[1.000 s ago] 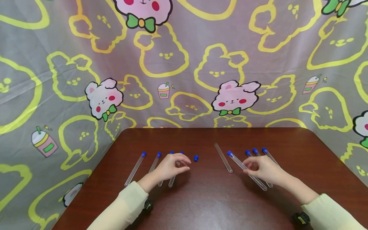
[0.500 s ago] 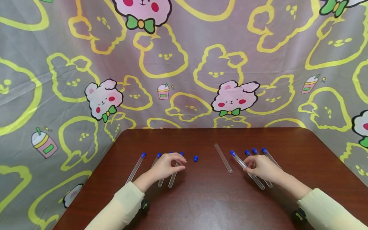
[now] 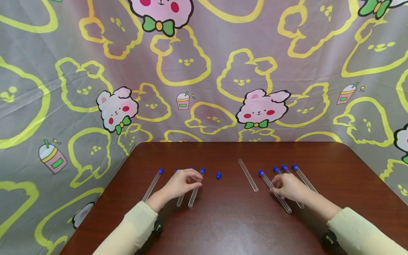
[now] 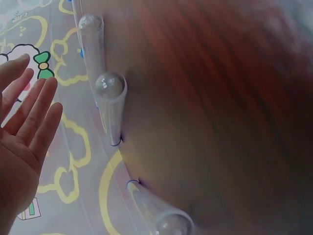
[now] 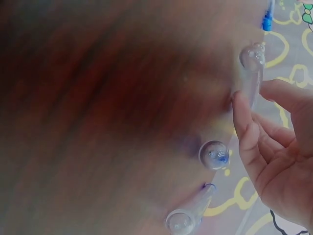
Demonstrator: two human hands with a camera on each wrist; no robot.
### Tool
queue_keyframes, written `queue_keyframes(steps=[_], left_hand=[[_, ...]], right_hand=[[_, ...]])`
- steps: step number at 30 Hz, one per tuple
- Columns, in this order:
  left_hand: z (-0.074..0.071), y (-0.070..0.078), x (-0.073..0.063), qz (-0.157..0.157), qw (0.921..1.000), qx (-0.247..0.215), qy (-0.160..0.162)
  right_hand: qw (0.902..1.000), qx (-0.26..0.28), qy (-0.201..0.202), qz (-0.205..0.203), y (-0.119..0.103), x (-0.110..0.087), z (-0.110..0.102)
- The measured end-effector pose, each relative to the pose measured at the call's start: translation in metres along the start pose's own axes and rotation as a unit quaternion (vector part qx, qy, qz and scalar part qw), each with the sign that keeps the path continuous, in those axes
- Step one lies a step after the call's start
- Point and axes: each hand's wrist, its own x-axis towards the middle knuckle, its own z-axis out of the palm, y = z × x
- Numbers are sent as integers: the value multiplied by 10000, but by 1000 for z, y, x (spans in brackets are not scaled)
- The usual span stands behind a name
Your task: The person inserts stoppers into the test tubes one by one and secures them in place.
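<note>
My right hand [image 3: 290, 187] pinches a clear test tube [image 3: 282, 203] with a blue cap, its finger and thumb on either side. In the right wrist view that test tube [image 5: 253, 81] lies between the fingertips, round end toward the camera. My left hand [image 3: 180, 185] hovers over the left group of capped test tubes with relaxed fingers and holds nothing; the left wrist view shows this hand [image 4: 24, 142] spread beside the tubes. Its nearest capped tube [image 3: 193, 198] lies just beyond the fingertips. Parts of several tubes are hidden behind both hands.
An uncapped test tube [image 3: 248, 176] lies between the hands. Left of it is a small blue cap [image 3: 218, 175]. Another capped tube [image 3: 152, 184] marks the far left of its group, and one [image 3: 304, 178] the far right. A patterned curtain [image 3: 204, 71] backs the brown table [image 3: 223, 226].
The tube in my right hand has swung, its blue cap moving right toward the other capped tubes. My left hand has drawn back to the left, away from the loose cap.
</note>
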Motion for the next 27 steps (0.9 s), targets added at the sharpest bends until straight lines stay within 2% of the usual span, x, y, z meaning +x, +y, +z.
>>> queue_keyframes(steps=[13, 27], left_hand=[[-4, -4, -1, -201, 9997, 0, 130], [-3, 2, 3, -96, 9997, -147, 141]], right_hand=[[9996, 187, 3, -192, 1, 3, 2], [9987, 489, -148, 86, -3, -1, -2]])
